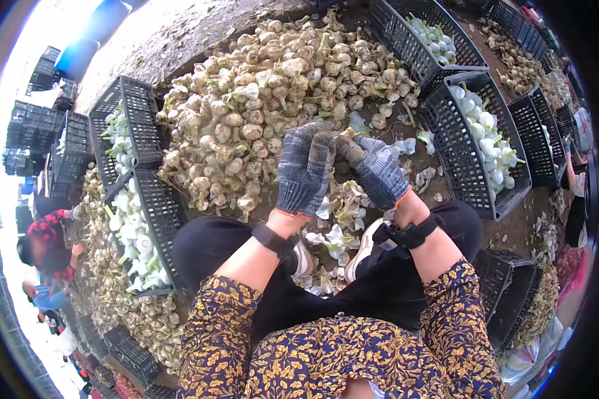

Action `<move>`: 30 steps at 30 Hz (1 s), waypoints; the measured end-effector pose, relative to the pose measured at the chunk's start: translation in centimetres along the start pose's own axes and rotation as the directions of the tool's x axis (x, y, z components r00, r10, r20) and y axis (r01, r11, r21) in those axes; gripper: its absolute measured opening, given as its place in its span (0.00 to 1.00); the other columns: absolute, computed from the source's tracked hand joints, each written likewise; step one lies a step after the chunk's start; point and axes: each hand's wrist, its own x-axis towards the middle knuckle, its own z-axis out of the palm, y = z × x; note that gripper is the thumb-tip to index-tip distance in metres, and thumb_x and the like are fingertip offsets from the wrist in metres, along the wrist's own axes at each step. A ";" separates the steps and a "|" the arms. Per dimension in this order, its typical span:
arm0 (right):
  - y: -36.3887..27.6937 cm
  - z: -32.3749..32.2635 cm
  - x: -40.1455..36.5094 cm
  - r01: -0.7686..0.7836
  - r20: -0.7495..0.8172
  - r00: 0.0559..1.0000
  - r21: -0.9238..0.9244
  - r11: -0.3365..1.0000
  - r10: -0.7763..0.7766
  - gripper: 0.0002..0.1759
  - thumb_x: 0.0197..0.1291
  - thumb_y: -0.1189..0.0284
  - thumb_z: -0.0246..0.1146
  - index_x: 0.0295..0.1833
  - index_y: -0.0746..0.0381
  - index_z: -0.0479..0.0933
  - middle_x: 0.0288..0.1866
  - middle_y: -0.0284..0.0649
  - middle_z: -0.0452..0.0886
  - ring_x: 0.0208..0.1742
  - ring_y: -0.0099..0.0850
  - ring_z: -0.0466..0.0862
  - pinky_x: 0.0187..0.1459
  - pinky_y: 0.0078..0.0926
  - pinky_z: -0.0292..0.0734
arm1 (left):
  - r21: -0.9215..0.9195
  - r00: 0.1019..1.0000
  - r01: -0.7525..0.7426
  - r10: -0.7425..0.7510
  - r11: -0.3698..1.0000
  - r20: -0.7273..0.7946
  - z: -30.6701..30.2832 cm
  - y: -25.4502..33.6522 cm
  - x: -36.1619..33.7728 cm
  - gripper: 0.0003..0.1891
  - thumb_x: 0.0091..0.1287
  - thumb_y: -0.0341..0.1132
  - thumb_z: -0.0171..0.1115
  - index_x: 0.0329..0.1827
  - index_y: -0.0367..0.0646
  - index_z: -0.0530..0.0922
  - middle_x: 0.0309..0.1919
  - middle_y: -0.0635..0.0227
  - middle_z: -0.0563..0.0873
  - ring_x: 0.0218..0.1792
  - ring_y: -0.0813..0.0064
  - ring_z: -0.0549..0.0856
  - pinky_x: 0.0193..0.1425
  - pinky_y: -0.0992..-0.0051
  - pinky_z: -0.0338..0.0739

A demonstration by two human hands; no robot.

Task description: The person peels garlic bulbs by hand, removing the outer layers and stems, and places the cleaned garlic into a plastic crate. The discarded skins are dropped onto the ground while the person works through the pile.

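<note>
left hand (305, 169): fingers curled shut on garlic bulb (344, 147) | right hand (378, 171): pinching same bulb | step: likely stripping skin | next: needs firm grip, clean pull

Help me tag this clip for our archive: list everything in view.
unpeeled garlic heap: one, tan, on the ground ahead of the hands
crates holding peeled garlic: four, black, two left, two right
peeled garlic: many, white, inside those crates
empty crates: several, black, far right
stacked crates: several, black, far left
peels: many, white-green, on the ground between the shoes
other people: at least two, red-checked and blue clothing, left edge
shoes: two, white, below the hands
wristbands: two, black, one per wrist
left hand: grey glove, meets the right above the peels
right hand: grey glove, grip hidden
</note>
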 end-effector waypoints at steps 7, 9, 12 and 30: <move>1.0 -0.6 -0.2 0.170 0.080 0.984 -0.170 0.971 -0.158 0.08 0.55 0.74 0.55 0.37 0.66 0.75 0.31 0.48 0.76 0.32 0.45 0.78 0.33 0.36 0.74 | -0.096 0.994 0.110 -0.110 0.989 0.012 0.2 -0.1 -0.2 0.08 0.65 0.30 0.51 0.44 0.37 0.73 0.38 0.56 0.77 0.40 0.61 0.75 0.48 0.67 0.68; 1.5 -0.4 -0.3 0.184 0.066 0.983 -0.211 0.960 -0.174 0.07 0.54 0.75 0.55 0.37 0.65 0.75 0.31 0.48 0.76 0.33 0.46 0.77 0.34 0.37 0.74 | -0.034 0.999 0.032 -0.033 0.999 -0.006 0.2 -0.4 -0.4 0.09 0.65 0.30 0.50 0.45 0.36 0.73 0.39 0.56 0.77 0.40 0.61 0.75 0.48 0.68 0.69; 0.8 -0.4 -0.6 0.375 0.037 0.912 -0.473 0.797 -0.408 0.07 0.53 0.76 0.55 0.38 0.66 0.75 0.32 0.49 0.76 0.34 0.48 0.77 0.34 0.39 0.73 | 0.186 0.986 -0.167 0.169 0.968 0.003 0.2 -1.3 -0.6 0.10 0.66 0.30 0.49 0.46 0.36 0.72 0.41 0.57 0.76 0.41 0.63 0.75 0.50 0.69 0.69; 1.7 -0.2 -0.6 0.112 -0.271 0.935 -0.391 0.913 -0.230 0.12 0.55 0.69 0.55 0.36 0.69 0.74 0.30 0.55 0.75 0.35 0.51 0.75 0.36 0.40 0.70 | -0.343 0.891 0.453 -0.417 0.823 0.177 0.3 0.2 -0.4 0.15 0.68 0.42 0.49 0.52 0.43 0.69 0.38 0.68 0.76 0.39 0.79 0.77 0.44 0.79 0.73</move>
